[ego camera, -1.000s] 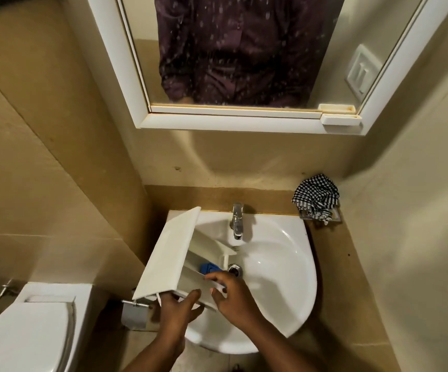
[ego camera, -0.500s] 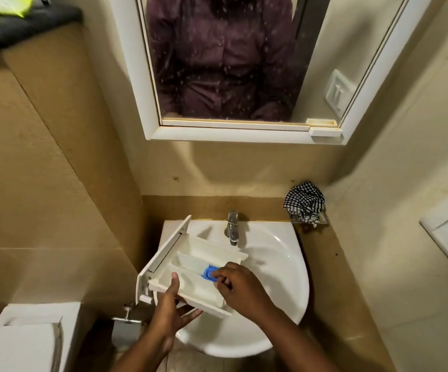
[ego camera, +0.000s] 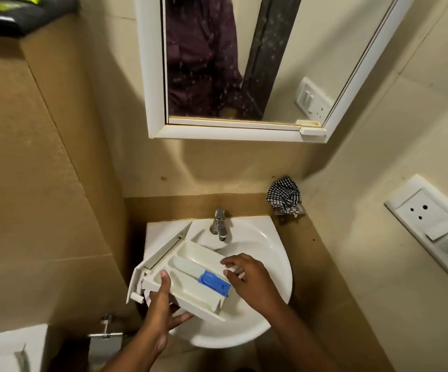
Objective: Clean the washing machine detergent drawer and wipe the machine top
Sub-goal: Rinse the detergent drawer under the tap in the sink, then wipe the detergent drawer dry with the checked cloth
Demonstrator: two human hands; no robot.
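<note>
White detergent drawer (ego camera: 190,275), one blue insert (ego camera: 214,283), in left hand (ego camera: 161,315) fingers' grip; right hand (ego camera: 252,280) loose, empty.

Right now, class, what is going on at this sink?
A person holds a white detergent drawer over the white sink. The left hand grips its near edge, thumb on top. The right hand hovers at the far end beside the blue insert, fingers spread. No water shows at the tap. A checked cloth sits by the wall.

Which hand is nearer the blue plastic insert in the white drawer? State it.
Right. The right hand hovers beside the blue plastic insert, while the left hand grips the white drawer at its opposite end.
</note>
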